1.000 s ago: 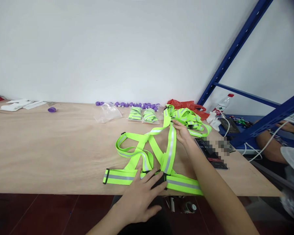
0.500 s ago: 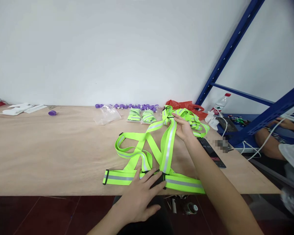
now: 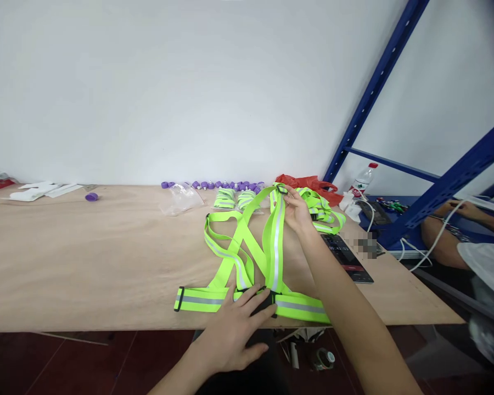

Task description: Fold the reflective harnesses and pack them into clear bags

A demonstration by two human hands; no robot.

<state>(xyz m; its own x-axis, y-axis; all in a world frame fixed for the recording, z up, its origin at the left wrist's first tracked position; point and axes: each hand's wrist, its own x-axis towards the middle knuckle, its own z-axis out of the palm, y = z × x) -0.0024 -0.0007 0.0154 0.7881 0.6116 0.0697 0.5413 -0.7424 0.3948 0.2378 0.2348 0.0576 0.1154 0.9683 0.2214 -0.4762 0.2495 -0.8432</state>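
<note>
A neon-yellow reflective harness vest (image 3: 276, 241) with silver stripes lies near the table's front edge, its waist belt along that edge. My left hand (image 3: 239, 323) rests flat, fingers spread, over the black buckle (image 3: 262, 303) at the belt's middle and partly hides it. At the far end of the shoulder straps, my right hand (image 3: 298, 211) pinches a strap by a black slider (image 3: 281, 190). The left shoulder strap curls in a loop. Just behind the right hand sits a heap of more reflective straps (image 3: 323, 211).
Bagged folded straps (image 3: 224, 198), a clear plastic bag (image 3: 183, 200) and several purple caps (image 3: 218, 185) line the back. A red bag (image 3: 308, 184), phone (image 3: 348, 258) and bottle (image 3: 364, 178) are at right. Blue shelf posts (image 3: 374, 93) stand there; another person's arm (image 3: 481, 214) shows beyond.
My right hand has drawn the strap end slightly left and clear of the strap heap, and the shoulder straps lie straighter. My left hand stays on the buckle. The camera view has shifted slightly.
</note>
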